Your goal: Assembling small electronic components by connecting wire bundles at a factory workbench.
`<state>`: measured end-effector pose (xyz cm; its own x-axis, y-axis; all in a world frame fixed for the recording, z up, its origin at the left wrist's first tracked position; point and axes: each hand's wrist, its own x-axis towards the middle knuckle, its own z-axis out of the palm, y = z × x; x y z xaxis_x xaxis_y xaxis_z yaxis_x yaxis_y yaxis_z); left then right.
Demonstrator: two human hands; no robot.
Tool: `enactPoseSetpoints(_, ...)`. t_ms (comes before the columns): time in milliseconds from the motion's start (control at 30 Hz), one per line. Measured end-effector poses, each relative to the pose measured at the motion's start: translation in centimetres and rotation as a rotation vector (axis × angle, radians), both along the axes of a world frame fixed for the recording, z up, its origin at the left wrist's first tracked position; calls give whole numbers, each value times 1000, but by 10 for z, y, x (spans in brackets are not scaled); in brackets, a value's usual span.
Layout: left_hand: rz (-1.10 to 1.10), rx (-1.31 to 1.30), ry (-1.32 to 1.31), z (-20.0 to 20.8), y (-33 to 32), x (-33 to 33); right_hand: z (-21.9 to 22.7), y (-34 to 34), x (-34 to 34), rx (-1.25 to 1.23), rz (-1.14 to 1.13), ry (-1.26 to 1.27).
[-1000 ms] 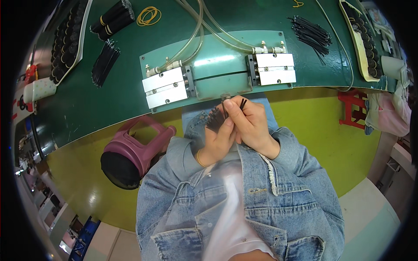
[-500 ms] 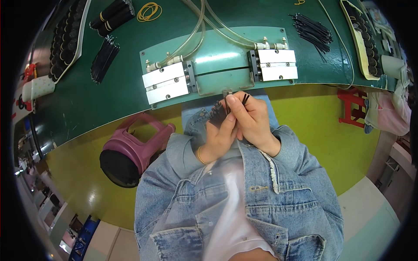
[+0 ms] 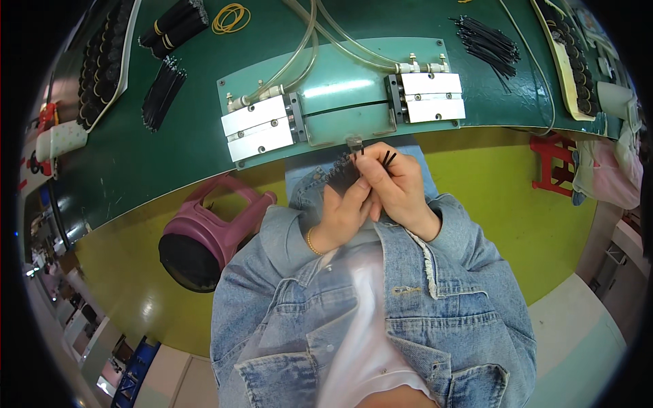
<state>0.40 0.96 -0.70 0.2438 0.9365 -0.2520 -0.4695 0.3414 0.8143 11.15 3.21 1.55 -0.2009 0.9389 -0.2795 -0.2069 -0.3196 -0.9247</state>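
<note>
Both hands are together in front of my chest, just off the table's front edge. My left hand is closed around a bundle of thin black wires that fan upward with small metallic-looking tips. Pressed against it, my right hand pinches a few black wires, whose ends poke out between the fingers. Just beyond the fingertips, a small see-through block sits at the front edge of the green fixture plate. Palms and most of the wire lengths are hidden.
Two silver clamp blocks with air hoses flank the plate. Loose black wires lie on the green table, with banded bundles and yellow rubber bands. A purple stool stands left.
My right hand has shifted slightly, and more black wire ends now stick out between its fingers. My left hand stays nearly in place with the bundle.
</note>
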Motion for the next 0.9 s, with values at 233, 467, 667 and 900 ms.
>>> enactPoseSetpoints(233, -5, -37, 41, 3, -1, 2, -1, 0, -2, 2, -35, -25)
enactPoseSetpoints(467, 31, -52, 37, 3, 2, 3, -1, 2, -5, 23, -63, -41)
enactPoseSetpoints(667, 42, -47, -12, 3, 3, 3, -2, 3, -6, -7, -71, -27)
enactPoseSetpoints(900, -5, -48, -4, 0, 1, -2, -2, 2, -6, -8, -90, 16)
